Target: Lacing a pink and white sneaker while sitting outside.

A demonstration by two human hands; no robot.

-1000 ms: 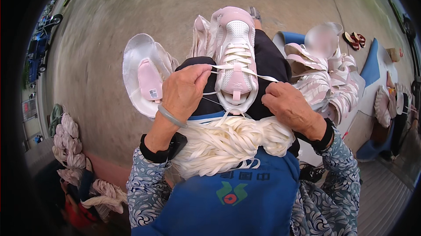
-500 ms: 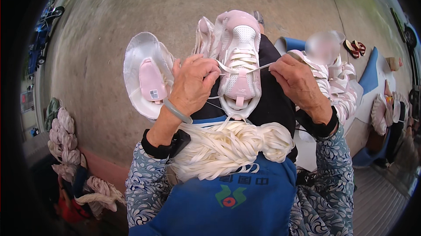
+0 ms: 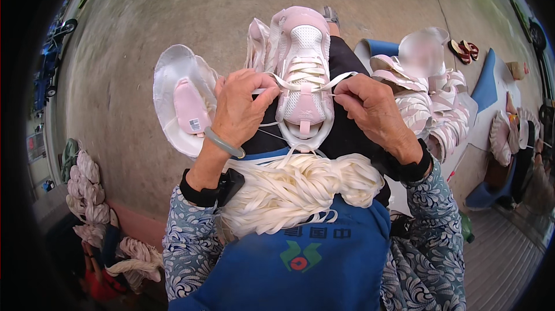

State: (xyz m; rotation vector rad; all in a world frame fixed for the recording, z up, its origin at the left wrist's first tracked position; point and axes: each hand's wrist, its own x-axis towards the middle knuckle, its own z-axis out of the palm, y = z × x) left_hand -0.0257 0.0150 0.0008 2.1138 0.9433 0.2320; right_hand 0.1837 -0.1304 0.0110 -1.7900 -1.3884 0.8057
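A pink and white shoe upper lies lengthwise over my dark-trousered lap, its toe pointing away from me. White lace criss-crosses its front, and the loose ends run out to both sides. My left hand pinches one lace end beside the upper's left edge. On the other side my right hand pinches the lace at the right edge, fingertips close to the eyelets. A thick bundle of cream laces rests on my blue apron, just below the shoe upper.
Left of my left hand is another upper with a pink tongue. Several laced uppers are piled to my right, near blue sheeting and a pair of sandals. More uppers hang at the far left beside another person.
My right hand has drawn in toward the shoe upper and sits lower beside it. The lace on that side now bends back toward the eyelets. The whole view has shifted slightly.
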